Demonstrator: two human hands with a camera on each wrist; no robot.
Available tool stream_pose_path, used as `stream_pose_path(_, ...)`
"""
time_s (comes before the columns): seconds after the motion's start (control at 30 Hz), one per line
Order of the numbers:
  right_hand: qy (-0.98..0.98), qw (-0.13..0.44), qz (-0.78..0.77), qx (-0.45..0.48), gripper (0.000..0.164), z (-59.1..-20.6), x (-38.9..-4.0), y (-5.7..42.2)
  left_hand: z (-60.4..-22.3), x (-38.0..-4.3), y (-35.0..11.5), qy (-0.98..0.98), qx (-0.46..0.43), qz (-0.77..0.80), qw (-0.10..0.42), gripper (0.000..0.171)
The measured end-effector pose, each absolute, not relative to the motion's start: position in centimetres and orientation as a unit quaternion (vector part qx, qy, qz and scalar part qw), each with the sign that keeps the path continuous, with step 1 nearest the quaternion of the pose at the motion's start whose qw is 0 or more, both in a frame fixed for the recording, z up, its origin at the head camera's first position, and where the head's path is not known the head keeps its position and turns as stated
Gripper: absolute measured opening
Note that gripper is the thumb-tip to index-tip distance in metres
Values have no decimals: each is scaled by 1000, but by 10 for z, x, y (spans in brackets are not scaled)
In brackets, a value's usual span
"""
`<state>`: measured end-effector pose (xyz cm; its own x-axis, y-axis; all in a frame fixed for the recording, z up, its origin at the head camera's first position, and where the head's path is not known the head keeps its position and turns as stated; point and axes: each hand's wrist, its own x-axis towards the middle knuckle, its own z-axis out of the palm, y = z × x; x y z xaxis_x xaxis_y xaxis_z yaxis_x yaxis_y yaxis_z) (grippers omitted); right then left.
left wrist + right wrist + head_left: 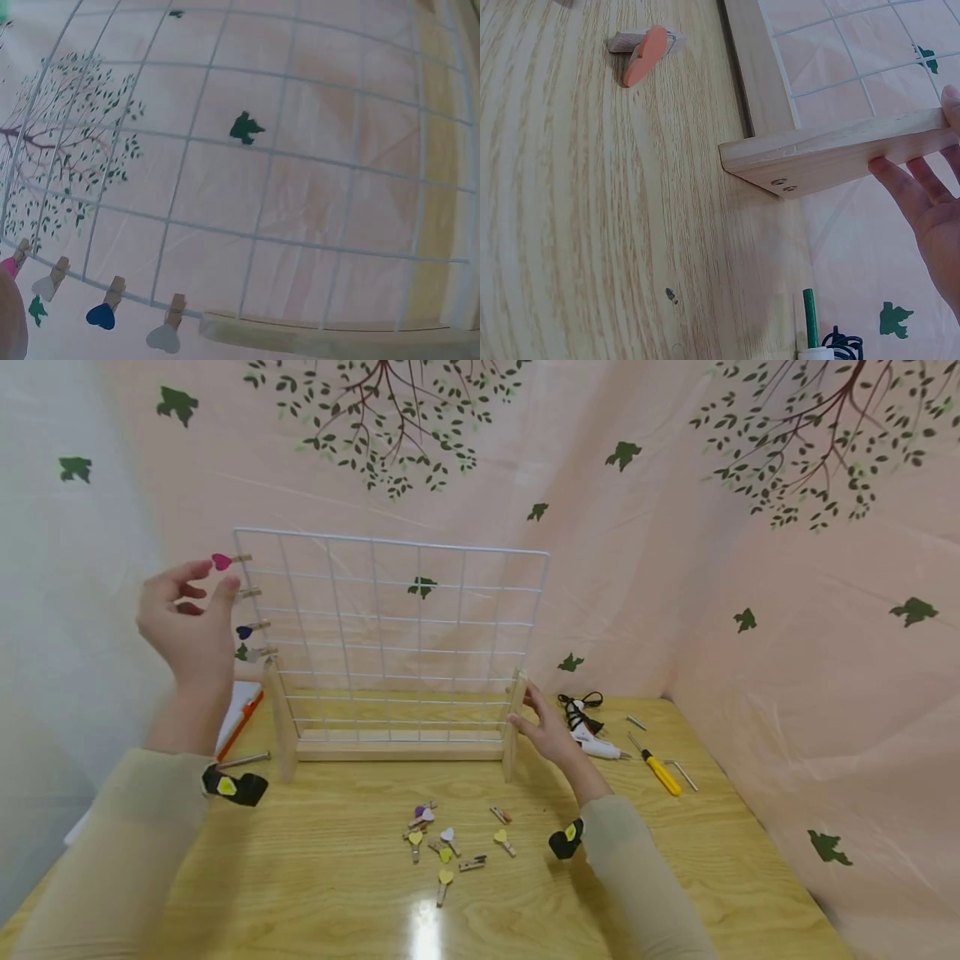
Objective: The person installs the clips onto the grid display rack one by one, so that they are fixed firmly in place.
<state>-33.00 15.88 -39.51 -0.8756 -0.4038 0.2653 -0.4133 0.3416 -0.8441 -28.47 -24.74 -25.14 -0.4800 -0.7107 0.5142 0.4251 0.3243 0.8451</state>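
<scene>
A white wire grid (pixel 397 610) stands upright in a wooden stand (pixel 397 752). Along its left edge are clipped several small heart clothespins: a pink heart clothespin (pixel 222 562) at the top, then a pale one, a blue one (pixel 101 316) and another pale one (pixel 163 339). My left hand (pixel 191 618) is at the pink one, index fingertip by the heart and thumb apart below it. My right hand (pixel 551 735) holds the stand's right upright (pixel 513 722), thumb on one side and fingers on the other, as the right wrist view shows.
Several loose heart clothespins (pixel 446 878) lie on the table (pixel 315 877) in front of the stand. To the right are a glue gun (pixel 597 747), a yellow screwdriver (pixel 663 775) and a hex key (pixel 685 775). A bolt (pixel 246 759) lies at left.
</scene>
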Motion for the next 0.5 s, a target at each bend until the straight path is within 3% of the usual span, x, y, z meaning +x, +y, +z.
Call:
stream_pose_path(0.13, -818, 10, 517, 250, 64, -395, -330, 159, -281, -275, -229, -700, 36, -522, 485, 33)
stream_pose_path(0.5, -812, 7, 525, 254, 64, -394, -331, 158, -385, -245, -178, -877, -111, -383, 269, 37)
